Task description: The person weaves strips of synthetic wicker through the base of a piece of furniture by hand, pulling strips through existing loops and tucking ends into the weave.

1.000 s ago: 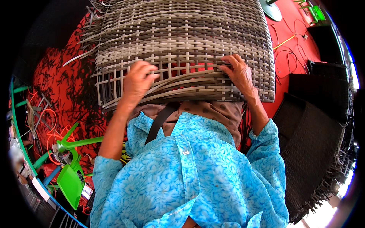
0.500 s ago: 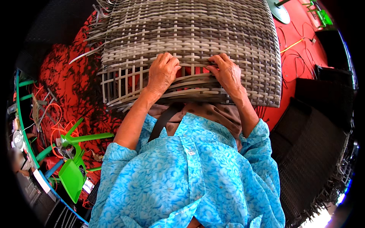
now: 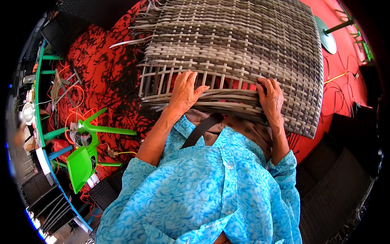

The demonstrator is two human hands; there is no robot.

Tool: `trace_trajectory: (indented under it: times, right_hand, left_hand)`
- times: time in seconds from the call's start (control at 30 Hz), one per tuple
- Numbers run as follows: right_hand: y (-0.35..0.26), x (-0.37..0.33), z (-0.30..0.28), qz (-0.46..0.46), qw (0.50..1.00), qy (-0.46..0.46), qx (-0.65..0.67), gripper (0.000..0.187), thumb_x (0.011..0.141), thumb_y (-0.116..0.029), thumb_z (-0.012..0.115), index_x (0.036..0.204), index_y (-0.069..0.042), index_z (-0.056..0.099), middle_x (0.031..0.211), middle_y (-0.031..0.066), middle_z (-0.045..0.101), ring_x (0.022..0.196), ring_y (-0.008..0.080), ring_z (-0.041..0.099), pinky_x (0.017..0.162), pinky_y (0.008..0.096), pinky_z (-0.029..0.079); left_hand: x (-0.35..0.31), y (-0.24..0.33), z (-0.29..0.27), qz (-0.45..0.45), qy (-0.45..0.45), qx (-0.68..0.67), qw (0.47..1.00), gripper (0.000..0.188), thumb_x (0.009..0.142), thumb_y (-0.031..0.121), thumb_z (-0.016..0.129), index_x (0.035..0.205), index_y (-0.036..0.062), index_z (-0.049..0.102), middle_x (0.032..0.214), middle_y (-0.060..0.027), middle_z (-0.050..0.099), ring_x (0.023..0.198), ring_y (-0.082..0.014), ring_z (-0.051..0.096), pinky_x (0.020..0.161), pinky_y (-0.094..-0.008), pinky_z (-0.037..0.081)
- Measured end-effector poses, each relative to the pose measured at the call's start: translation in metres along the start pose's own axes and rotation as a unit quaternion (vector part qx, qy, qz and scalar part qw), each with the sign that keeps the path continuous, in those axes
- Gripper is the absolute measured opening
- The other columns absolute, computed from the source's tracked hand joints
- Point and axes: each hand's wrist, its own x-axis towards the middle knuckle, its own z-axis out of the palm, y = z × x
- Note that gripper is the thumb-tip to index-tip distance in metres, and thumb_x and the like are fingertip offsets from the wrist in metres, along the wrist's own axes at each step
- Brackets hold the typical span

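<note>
A large grey-brown wicker panel (image 3: 243, 44) lies across in front of me, woven over most of its face. Along its near side runs an opening where bare upright strips cross over red, with a bundle of loose wicker strips (image 3: 231, 96) below. My left hand (image 3: 184, 93) rests over the left part of this opening. Its fingers lie on the strips, and its thumb stretches out to the right, apart from them. At the opening's right end, my right hand (image 3: 272, 97) has bent fingers and thumb close together on a wicker strip at the weave's edge.
Loose strip ends (image 3: 142, 24) stick out from the panel's left side. Dark scraps litter the red floor (image 3: 87, 53). A green upturned stool (image 3: 91, 130) stands at left, with orange cords nearby. Dark woven furniture (image 3: 337, 179) is at lower right, and a round base (image 3: 325, 35) at upper right.
The view has shifted, so the panel sits further right and lower. My left hand has opened, its thumb moving away from the fingers. The right hand stays at the opening's right end.
</note>
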Motion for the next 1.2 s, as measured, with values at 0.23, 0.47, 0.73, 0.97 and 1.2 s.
trace_trajectory:
  times: [0.23, 0.47, 0.73, 0.97, 1.2]
  right_hand:
    - [-0.001, -0.001, -0.004, 0.003, 1.000, 0.000, -0.018, 0.015, 0.078, -0.013, 0.063, 0.092, -0.008, 0.060, 0.083, 0.0081, 0.057, 0.078, 0.0267, 0.056, 0.069, 0.0353, 0.045]
    - [-0.002, 0.000, 0.000, -0.003, 1.000, -0.001, -0.011, 0.014, 0.079, -0.012, 0.062, 0.092, -0.008, 0.060, 0.084, 0.0081, 0.057, 0.079, 0.0268, 0.056, 0.069, 0.0351, 0.045]
    - [-0.002, -0.002, -0.002, -0.001, 1.000, 0.002, -0.011, 0.014, 0.079, -0.013, 0.062, 0.092, -0.009, 0.060, 0.084, 0.0079, 0.057, 0.079, 0.0264, 0.056, 0.069, 0.0349, 0.045]
    - [0.001, -0.007, -0.006, 0.007, 1.000, 0.005, 0.004, 0.018, 0.079, -0.011, 0.060, 0.097, -0.009, 0.061, 0.089, 0.0092, 0.058, 0.085, 0.0282, 0.055, 0.073, 0.0367, 0.044]
    - [-0.013, -0.037, -0.022, -0.013, 0.999, -0.035, -0.035, 0.029, 0.078, -0.011, 0.060, 0.107, -0.006, 0.059, 0.113, 0.0082, 0.055, 0.099, 0.0301, 0.050, 0.086, 0.0388, 0.041]
  left_hand:
    - [-0.026, -0.027, -0.019, -0.037, 0.057, 0.145, 0.987, 0.041, 0.079, 0.029, 0.065, 0.106, 0.0002, 0.054, 0.107, -0.0133, 0.055, 0.099, -0.0310, 0.052, 0.086, -0.0415, 0.040]
    - [-0.018, -0.050, -0.019, -0.051, 0.037, 0.009, 0.998, 0.056, 0.079, 0.037, 0.064, 0.114, -0.0049, 0.049, 0.115, -0.0182, 0.047, 0.106, -0.0345, 0.046, 0.091, -0.0416, 0.038]
    - [-0.021, -0.078, -0.027, -0.060, 0.056, 0.179, 0.980, 0.058, 0.082, 0.039, 0.060, 0.115, -0.0064, 0.047, 0.115, -0.0206, 0.048, 0.111, -0.0353, 0.043, 0.095, -0.0440, 0.034]
    - [-0.023, -0.091, -0.020, -0.048, 0.049, 0.193, 0.979, 0.053, 0.083, 0.041, 0.057, 0.118, 0.0017, 0.051, 0.119, -0.0161, 0.049, 0.114, -0.0320, 0.043, 0.090, -0.0477, 0.035]
    - [0.001, -0.034, -0.026, 0.065, 0.065, 0.067, 0.993, 0.039, 0.082, 0.025, 0.060, 0.111, -0.0001, 0.054, 0.114, -0.0144, 0.051, 0.108, -0.0321, 0.047, 0.088, -0.0397, 0.039]
